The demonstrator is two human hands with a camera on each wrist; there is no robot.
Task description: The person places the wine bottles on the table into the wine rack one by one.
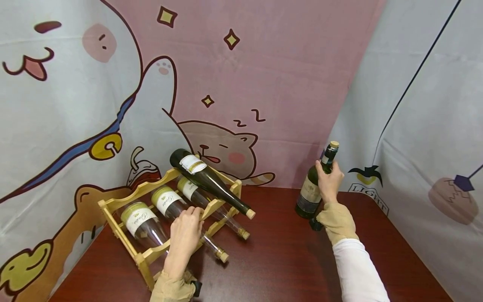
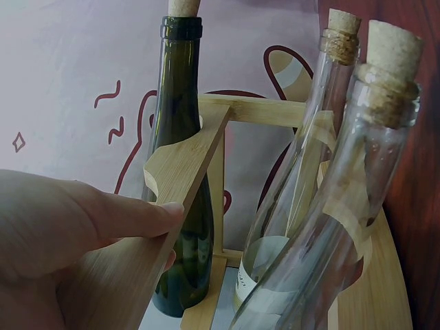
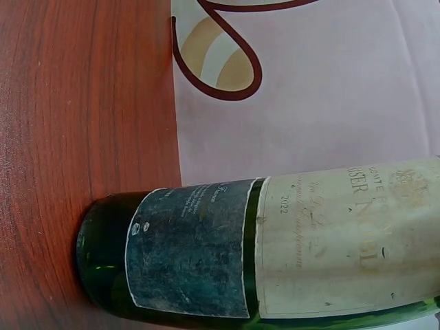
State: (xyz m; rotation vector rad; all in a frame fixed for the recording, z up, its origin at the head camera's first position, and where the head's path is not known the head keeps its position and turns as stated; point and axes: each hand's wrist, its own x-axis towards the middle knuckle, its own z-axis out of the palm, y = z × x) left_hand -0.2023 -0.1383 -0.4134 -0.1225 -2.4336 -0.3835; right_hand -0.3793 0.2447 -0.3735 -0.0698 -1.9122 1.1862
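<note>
My left hand (image 1: 185, 230) grips the upper front rail of a light wooden wine rack (image 1: 141, 261); the left wrist view has the thumb on the rail's upper side. On the rack's upper tier lies a dark green bottle (image 1: 211, 182), its corked neck pointing toward the right front. Below it, clear corked bottles (image 1: 170, 203) with white and yellow-green labels lie side by side. Over on the right, my right hand (image 1: 329, 184) holds a green wine bottle (image 1: 310, 191) around its upper part. This bottle leans slightly, cork up, its base at the tabletop.
The dark red wooden table (image 1: 271, 251) runs between the rack and the right-hand bottle. A printed cloth (image 1: 294, 84) with cartoon cats hangs right behind the table and along both sides. One small black object (image 1: 316, 224) shows beside my right wrist.
</note>
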